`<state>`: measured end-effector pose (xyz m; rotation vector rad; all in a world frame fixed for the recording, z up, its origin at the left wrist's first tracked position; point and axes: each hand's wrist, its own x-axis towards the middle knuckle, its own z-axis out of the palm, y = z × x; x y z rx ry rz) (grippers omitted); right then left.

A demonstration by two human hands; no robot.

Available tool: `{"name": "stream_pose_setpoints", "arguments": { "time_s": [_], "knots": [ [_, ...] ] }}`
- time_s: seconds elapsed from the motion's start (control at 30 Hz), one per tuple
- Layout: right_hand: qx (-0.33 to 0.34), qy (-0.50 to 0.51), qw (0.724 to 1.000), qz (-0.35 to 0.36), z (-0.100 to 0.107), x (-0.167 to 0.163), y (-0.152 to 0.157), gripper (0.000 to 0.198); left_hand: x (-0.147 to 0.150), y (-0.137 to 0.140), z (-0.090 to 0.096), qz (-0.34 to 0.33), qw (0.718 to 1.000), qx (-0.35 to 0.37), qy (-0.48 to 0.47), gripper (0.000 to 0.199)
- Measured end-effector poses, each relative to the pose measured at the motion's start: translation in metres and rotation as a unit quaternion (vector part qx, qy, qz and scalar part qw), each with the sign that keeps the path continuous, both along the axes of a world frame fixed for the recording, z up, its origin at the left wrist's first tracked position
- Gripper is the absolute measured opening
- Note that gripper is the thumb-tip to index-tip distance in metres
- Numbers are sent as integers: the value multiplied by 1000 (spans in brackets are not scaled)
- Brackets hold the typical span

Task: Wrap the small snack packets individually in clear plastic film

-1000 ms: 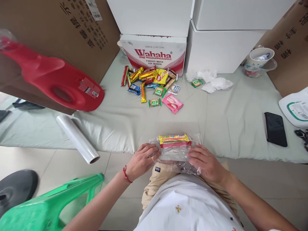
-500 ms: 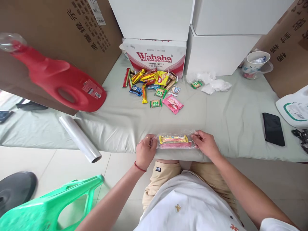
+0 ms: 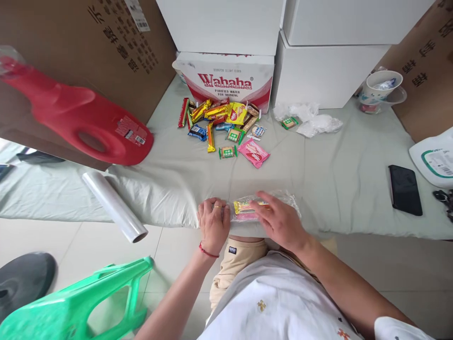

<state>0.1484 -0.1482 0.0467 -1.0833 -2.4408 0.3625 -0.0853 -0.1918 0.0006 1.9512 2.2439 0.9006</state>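
In front of me on the cloth lies a clear plastic wrap [image 3: 290, 200] around two snack packs. One is a yellow wrapped bar [image 3: 241, 207]; below it is a pink pack [image 3: 244, 217], partly covered by my hand. My left hand [image 3: 214, 219] is closed over the left end of the wrap, its fingers bent down and fingertips partly hidden. Over the right half of the snacks is my right hand [image 3: 279, 219], open with fingers stretched out to the left, touching the wrap or just above it.
A pile of wrapped snacks [image 3: 221, 118] lies before the Wahaha box [image 3: 226, 82]. To the left are a plastic film roll [image 3: 115, 205], a red jug [image 3: 88, 123] and a green stool [image 3: 71, 302]. A phone [image 3: 405, 190] and crumpled plastic [image 3: 318, 125] are at the right.
My right hand has let go of the wrap's right end and moved left over the snacks, fingers extended. My left hand has turned more palm-down at the left end.
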Motion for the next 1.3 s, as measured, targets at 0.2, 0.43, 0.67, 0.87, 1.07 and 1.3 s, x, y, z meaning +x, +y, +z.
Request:
{"name": "stream_pose_setpoints", "arguments": {
  "time_s": [0.2, 0.43, 0.67, 0.87, 1.07, 1.3],
  "knots": [
    [-41, -98, 994, -9, -14, -19, 4, 41, -6, 4, 33, 43, 950, -148, -272, 19],
    [-113, -57, 992, -14, -6, -21, 7, 34, 47, 16, 46, -1, 926, -153, -346, 17],
    [-199, 123, 972, -3, -14, -2, 24, 40, 55, 2, 21, -147, 969, -23, -198, 38],
    [-99, 77, 984, -128, -8, 32, 49, 41, 60, -7, 8, -105, 994, 34, -2, 35],
    [-199, 2, 975, -100, -16, 55, 58, 20, 57, -1, -15, -157, 982, 102, 20, 37],
    [-231, 91, 953, -174, -13, 61, 44, 39, 53, 1, -25, -201, 973, 97, 58, 53]
  ]
}}
